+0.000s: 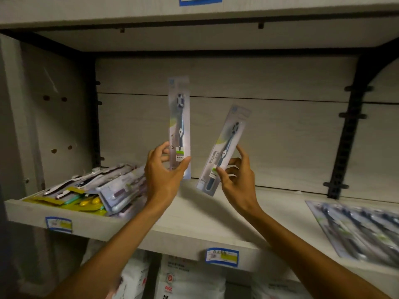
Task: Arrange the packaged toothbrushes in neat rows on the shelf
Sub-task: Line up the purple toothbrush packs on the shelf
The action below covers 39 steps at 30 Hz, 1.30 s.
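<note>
My left hand (163,172) grips the lower end of a packaged toothbrush (179,117) and holds it upright above the shelf (216,221). My right hand (236,178) pinches a second packaged toothbrush (226,145), which tilts to the right, its lower end just above the shelf board. Both packs are pale cards with a dark blue brush under clear plastic. At the shelf's left end lies a loose heap of mixed toothbrush packs (90,190). On the right side, several matching blue packs (358,229) lie flat, side by side in a row.
The shelf's back panel (259,137) is pale wood with black brackets (345,137) at the right. Blue price labels (222,256) sit on the front edge. White bags (187,279) stand on the level below. Another shelf board runs overhead.
</note>
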{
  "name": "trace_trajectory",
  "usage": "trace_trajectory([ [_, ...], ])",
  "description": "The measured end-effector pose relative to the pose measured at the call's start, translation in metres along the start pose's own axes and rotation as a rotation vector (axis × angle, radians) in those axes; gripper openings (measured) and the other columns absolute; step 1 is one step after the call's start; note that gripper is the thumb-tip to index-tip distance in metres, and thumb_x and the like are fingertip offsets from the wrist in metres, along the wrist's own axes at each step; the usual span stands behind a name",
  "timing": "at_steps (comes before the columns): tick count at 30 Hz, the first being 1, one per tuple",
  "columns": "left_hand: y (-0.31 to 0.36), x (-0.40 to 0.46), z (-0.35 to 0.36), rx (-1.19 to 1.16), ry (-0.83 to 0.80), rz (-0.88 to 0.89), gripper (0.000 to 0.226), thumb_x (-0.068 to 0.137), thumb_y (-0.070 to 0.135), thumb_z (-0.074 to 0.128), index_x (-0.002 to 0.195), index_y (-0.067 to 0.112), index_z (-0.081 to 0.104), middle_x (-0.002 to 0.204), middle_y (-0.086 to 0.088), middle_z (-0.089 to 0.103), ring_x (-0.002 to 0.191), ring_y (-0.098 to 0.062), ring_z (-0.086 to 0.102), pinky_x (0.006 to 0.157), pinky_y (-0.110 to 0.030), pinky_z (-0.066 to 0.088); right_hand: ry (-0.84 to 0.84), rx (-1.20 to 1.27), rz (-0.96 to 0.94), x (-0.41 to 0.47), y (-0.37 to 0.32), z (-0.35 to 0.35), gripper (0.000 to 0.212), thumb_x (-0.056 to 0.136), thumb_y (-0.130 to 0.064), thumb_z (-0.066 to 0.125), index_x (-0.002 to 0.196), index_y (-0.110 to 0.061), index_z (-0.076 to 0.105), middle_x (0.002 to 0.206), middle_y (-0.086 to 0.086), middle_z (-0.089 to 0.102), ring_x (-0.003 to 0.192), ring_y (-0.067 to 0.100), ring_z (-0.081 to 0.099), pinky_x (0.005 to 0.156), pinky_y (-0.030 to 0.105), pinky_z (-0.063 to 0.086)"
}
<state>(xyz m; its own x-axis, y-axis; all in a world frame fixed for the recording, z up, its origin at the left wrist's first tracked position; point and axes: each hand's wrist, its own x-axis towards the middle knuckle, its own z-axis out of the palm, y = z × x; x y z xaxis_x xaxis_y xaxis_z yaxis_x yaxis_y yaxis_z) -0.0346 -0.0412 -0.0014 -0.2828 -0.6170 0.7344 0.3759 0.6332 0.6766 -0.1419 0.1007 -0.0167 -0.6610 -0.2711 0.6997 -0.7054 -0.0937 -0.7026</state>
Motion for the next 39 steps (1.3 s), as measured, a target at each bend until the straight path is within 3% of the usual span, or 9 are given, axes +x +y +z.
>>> trace_trajectory([
  [4, 0.006, -0.024, 0.036, -0.081, -0.033, 0.005, 0.061, 0.071, 0.029, 0.079, 0.124, 0.020, 0.052, 0.119, -0.003, 0.060, 0.093, -0.001, 0.061, 0.068, -0.011, 0.053, 0.036, -0.064, 0.010, -0.002, -0.011, -0.043, 0.074, 0.084, -0.018, 0.070, 0.143, -0.028, 0.025, 0.102, -0.014, 0.054, 0.086, 0.005, 0.065, 0.063, 0.015, 0.055],
  [10, 0.018, -0.057, 0.083, -0.124, -0.137, 0.001, 0.062, 0.072, 0.023, 0.079, 0.127, 0.013, 0.050, 0.121, -0.005, 0.057, 0.092, -0.005, 0.059, 0.064, -0.005, 0.049, -0.031, -0.212, 0.107, 0.001, -0.029, -0.128, 0.073, 0.087, -0.013, 0.067, 0.143, -0.028, 0.023, 0.111, 0.001, 0.058, 0.093, 0.015, 0.066, 0.071, 0.035, 0.061],
  [20, 0.014, -0.075, 0.097, -0.024, -0.247, 0.118, 0.060, 0.070, 0.025, 0.080, 0.120, 0.008, 0.051, 0.110, -0.003, 0.053, 0.088, -0.008, 0.058, 0.060, -0.001, 0.046, -0.281, -0.340, 0.622, -0.005, -0.044, -0.218, 0.065, 0.087, -0.004, 0.064, 0.140, -0.011, 0.027, 0.101, 0.013, 0.063, 0.081, 0.022, 0.069, 0.061, 0.028, 0.059],
  [26, 0.011, -0.076, 0.100, 0.014, -0.289, 0.136, 0.061, 0.070, 0.025, 0.080, 0.120, 0.006, 0.050, 0.113, -0.010, 0.055, 0.090, -0.012, 0.057, 0.062, 0.000, 0.046, -0.364, -0.489, 0.780, -0.012, -0.022, -0.226, 0.062, 0.088, -0.004, 0.064, 0.139, -0.005, 0.030, 0.103, 0.018, 0.067, 0.081, 0.027, 0.070, 0.074, 0.041, 0.059],
  [29, 0.010, -0.076, 0.100, 0.024, -0.298, 0.134, 0.062, 0.070, 0.026, 0.079, 0.121, 0.007, 0.050, 0.114, -0.010, 0.055, 0.091, -0.012, 0.057, 0.060, -0.005, 0.047, -0.382, -0.531, 0.853, -0.013, -0.017, -0.228, 0.054, 0.090, -0.008, 0.062, 0.137, -0.004, 0.036, 0.113, 0.023, 0.064, 0.091, 0.034, 0.068, 0.085, 0.045, 0.056],
  [32, 0.009, -0.076, 0.100, 0.019, -0.310, 0.129, 0.062, 0.071, 0.028, 0.079, 0.121, 0.007, 0.049, 0.115, -0.010, 0.055, 0.091, -0.014, 0.058, 0.061, -0.012, 0.047, -0.440, -0.634, 0.870, -0.012, -0.016, -0.229, 0.048, 0.089, -0.011, 0.063, 0.132, -0.004, 0.044, 0.111, 0.020, 0.065, 0.094, 0.032, 0.068, 0.081, 0.038, 0.058],
  [36, 0.007, -0.077, 0.100, 0.002, -0.342, 0.110, 0.064, 0.070, 0.029, 0.078, 0.122, 0.008, 0.048, 0.117, -0.011, 0.055, 0.093, -0.018, 0.060, 0.058, -0.027, 0.055, -0.584, -0.833, 0.812, -0.012, -0.019, -0.224, 0.039, 0.090, -0.016, 0.062, 0.129, -0.010, 0.054, 0.104, 0.010, 0.065, 0.076, 0.017, 0.066, 0.061, 0.021, 0.056],
  [39, 0.007, -0.078, 0.101, -0.009, -0.366, 0.099, 0.064, 0.070, 0.027, 0.079, 0.123, 0.008, 0.047, 0.118, -0.011, 0.055, 0.093, -0.019, 0.061, 0.058, -0.027, 0.055, -0.672, -1.015, 0.704, -0.014, -0.019, -0.221, 0.037, 0.092, -0.017, 0.060, 0.129, -0.015, 0.057, 0.121, 0.008, 0.062, 0.097, 0.020, 0.063, 0.069, 0.020, 0.051],
])
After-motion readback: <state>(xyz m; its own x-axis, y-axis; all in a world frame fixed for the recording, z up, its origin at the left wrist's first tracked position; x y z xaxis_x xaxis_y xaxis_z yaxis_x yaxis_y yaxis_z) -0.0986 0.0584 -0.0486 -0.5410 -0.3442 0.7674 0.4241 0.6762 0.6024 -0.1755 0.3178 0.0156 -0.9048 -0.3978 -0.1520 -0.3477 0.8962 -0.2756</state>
